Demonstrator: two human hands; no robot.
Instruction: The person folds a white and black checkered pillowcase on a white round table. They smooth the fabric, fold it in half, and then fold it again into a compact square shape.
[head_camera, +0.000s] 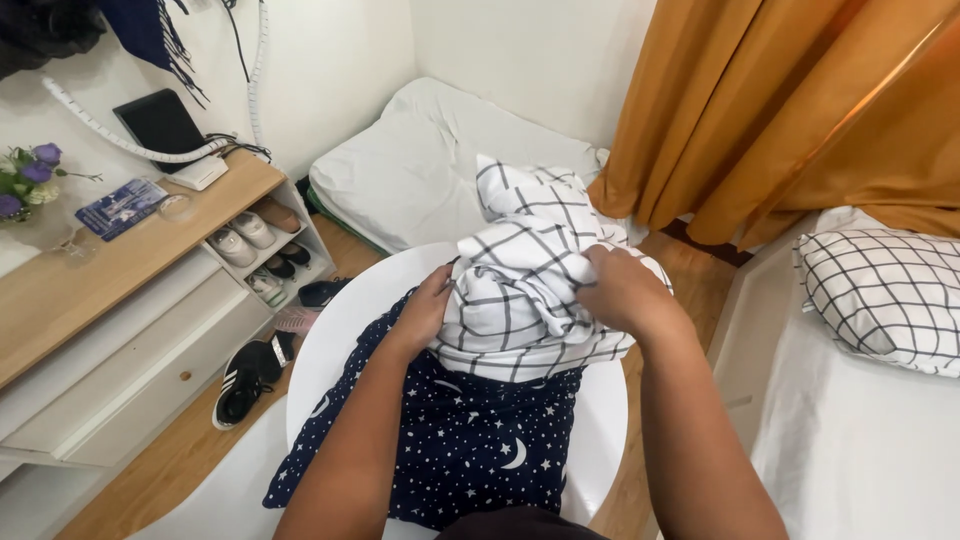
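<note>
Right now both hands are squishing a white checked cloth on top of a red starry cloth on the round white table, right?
Not quite: the head view shows the starry cloth is dark blue, not red. Both hands, left and right, do grip the white checked cloth over the round white table.

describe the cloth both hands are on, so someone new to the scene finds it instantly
Start at the round white table in the middle of the room. A dark blue cloth with stars and moons lies on it, and bunched on top sits the white cloth with a black grid pattern, gripped by the left hand and right hand. The similar checked pillow lies apart, on the bed at right.
</note>
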